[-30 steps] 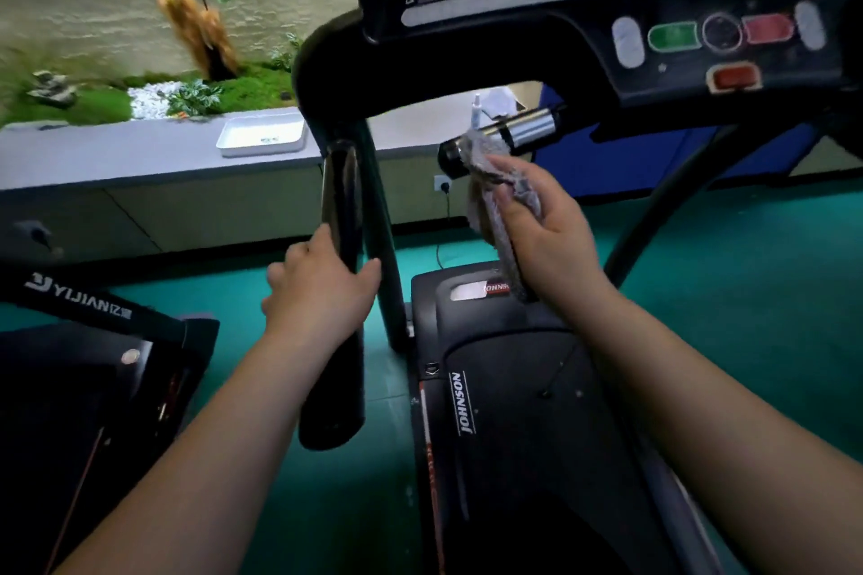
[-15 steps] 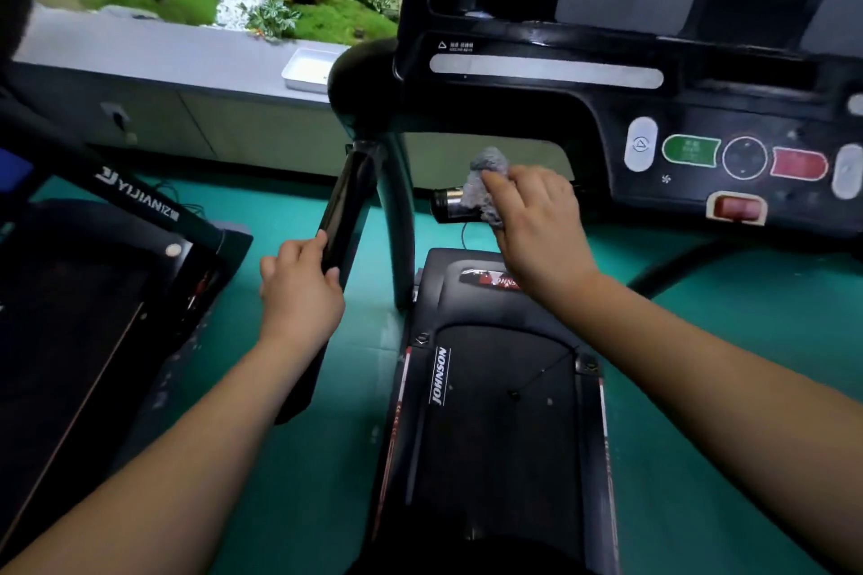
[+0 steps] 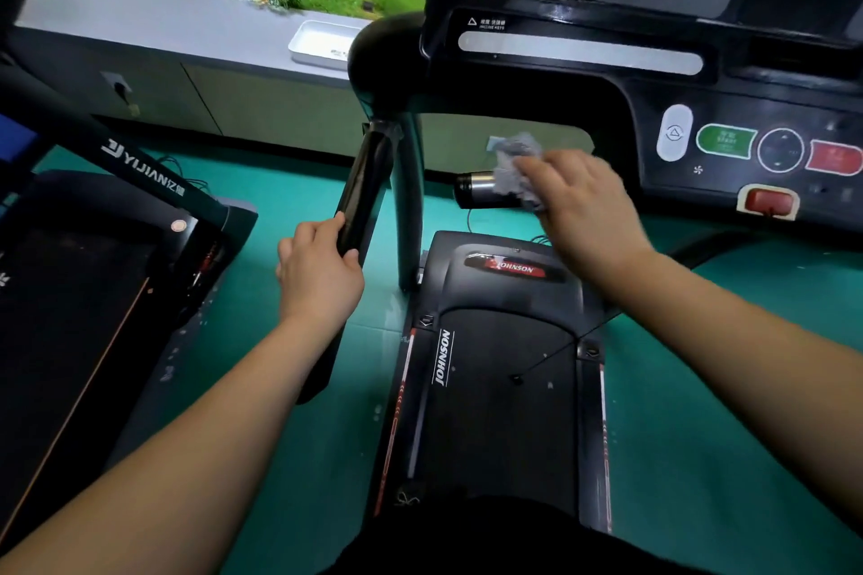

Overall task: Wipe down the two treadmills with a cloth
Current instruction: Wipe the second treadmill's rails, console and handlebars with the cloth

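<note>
Head view: the right hand (image 3: 588, 205) still clamps the grey cloth (image 3: 516, 168) onto the silver-tipped grip bar (image 3: 476, 188). It's motion-blurred now, and the cloth is bunched past the fingertips instead of dangling like a second ago. The left hand (image 3: 322, 268) stays wrapped round the black handrail (image 3: 369, 173). The Johnson treadmill (image 3: 504, 388) sits under the right hand, and the Yijian treadmill (image 3: 93, 294) is left of the left hand.

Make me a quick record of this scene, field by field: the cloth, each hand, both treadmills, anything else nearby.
cloth: grey, crumpled, on the silver-ended bar
right hand: holds the cloth against that bar
left hand: grips the black handrail
Johnson treadmill: straight ahead, being wiped
Yijian treadmill: at left, untouched
white tray: on the grey ledge
</note>
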Available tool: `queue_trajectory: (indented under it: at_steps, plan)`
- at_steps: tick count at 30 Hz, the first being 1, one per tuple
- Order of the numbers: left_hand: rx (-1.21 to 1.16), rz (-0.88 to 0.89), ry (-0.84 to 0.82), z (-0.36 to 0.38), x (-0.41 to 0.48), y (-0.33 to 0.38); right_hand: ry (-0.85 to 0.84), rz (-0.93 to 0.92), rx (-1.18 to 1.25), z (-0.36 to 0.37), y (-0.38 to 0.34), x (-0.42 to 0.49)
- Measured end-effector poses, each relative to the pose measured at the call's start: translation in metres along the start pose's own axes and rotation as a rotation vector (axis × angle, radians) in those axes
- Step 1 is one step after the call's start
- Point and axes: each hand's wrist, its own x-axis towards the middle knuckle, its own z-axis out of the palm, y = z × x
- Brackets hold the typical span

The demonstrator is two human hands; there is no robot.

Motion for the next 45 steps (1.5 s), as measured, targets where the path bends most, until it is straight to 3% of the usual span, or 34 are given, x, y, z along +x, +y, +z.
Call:
queue_trajectory:
  at_steps: [5, 11, 19, 25, 32, 35, 39, 45]
  plan:
    - [0.006, -0.006, 0.01, 0.001, -0.001, 0.003, -0.04, 0.062, -0.065, 0.006, -0.022, 0.009]
    - [0.0, -0.012, 0.003, 0.001, -0.001, 0.001, -0.139, -0.125, -0.06, 0.009, -0.062, 0.028]
    - [-0.028, -0.013, -0.008, 0.0, 0.001, -0.001, -0.077, -0.076, -0.097, -0.005, -0.002, -0.003]
    - [-0.029, -0.007, -0.006, -0.001, 0.0, 0.001, -0.334, -0.105, -0.215, -0.039, 0.033, 0.008]
    - [-0.009, 0.0, 0.002, -0.002, 0.0, 0.002, -0.272, -0.253, -0.346, -0.045, 0.05, -0.023]
    - [-0.015, 0.001, 0.005, -0.001, 0.0, 0.002, -0.26, -0.215, -0.339, -0.043, 0.053, -0.014]
    - [-0.014, 0.003, 0.009, -0.001, 0.001, 0.001, -0.409, -0.171, -0.362, -0.044, 0.045, 0.017]
    - [-0.015, 0.001, 0.008, 0.0, 0.0, 0.001, -0.288, -0.136, -0.319, -0.036, 0.043, 0.01]
